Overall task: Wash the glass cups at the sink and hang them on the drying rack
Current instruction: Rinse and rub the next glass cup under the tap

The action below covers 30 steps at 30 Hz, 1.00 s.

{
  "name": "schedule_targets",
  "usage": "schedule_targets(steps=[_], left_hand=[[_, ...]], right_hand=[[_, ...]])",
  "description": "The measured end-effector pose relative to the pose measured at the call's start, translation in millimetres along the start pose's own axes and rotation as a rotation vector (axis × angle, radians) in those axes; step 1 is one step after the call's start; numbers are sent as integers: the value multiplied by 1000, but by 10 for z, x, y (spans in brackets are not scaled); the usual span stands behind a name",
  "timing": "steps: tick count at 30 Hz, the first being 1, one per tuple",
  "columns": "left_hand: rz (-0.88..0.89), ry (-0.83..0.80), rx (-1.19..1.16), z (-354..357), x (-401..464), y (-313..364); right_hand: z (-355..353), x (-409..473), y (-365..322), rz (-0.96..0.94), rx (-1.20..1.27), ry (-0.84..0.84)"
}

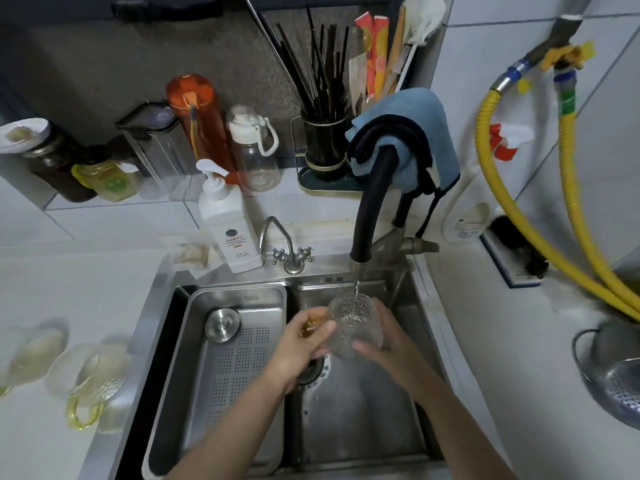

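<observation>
A textured clear glass cup with an amber handle is held over the steel sink, under a thin stream of water from the black faucet. My left hand grips the handle side. Against the cup's right side, my right hand wraps around it. Several more glass cups with yellow handles lie blurred on the white counter to the left. No drying rack is in view.
A perforated steel drain tray with a round lid fills the sink's left half. Behind stand a soap pump bottle, a small tap, bottles, jars and a utensil holder. A metal colander and yellow hoses are at right.
</observation>
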<state>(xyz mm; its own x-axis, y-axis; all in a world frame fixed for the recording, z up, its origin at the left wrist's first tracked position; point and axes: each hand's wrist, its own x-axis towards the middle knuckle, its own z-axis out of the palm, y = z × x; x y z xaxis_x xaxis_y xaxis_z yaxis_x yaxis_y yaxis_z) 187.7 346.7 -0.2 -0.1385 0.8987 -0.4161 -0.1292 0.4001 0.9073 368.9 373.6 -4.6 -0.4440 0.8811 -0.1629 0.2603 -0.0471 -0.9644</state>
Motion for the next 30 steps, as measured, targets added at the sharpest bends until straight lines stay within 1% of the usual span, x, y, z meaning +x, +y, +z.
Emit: schedule_targets(steps=[3, 6, 8, 12, 14, 18, 19, 22, 25, 27, 30], left_hand=[[-1, 45, -37, 24, 77, 48], [-44, 5, -19, 208, 96, 65], [-69, -11, -39, 188, 33, 41], [-42, 42, -35, -43, 90, 33], [-23, 64, 10, -18, 171, 86], [-81, 17, 33, 181, 152, -31], [-101, 19, 30, 171, 112, -109], [-140, 58, 3, 7, 63, -239], [-105, 50, -10, -63, 158, -147], [-74, 22, 11, 33, 202, -44], [-103, -1, 50, 127, 169, -78]], right_hand=[[-23, 100, 26, -6, 5, -1], [-135, 80, 47, 34, -15, 63], [-109, -10, 114, 37, 3, 54], [71, 127, 142, 31, -12, 20], [41, 214, 99, 51, 11, 27], [-95, 80, 216, 121, -1, 43], [-72, 19, 268, 154, 17, 47], [83, 0, 353, 167, 33, 25], [97, 146, 314, 188, 71, 16], [11, 166, 321, 170, 65, 47], [-41, 73, 350, 203, 15, 94]])
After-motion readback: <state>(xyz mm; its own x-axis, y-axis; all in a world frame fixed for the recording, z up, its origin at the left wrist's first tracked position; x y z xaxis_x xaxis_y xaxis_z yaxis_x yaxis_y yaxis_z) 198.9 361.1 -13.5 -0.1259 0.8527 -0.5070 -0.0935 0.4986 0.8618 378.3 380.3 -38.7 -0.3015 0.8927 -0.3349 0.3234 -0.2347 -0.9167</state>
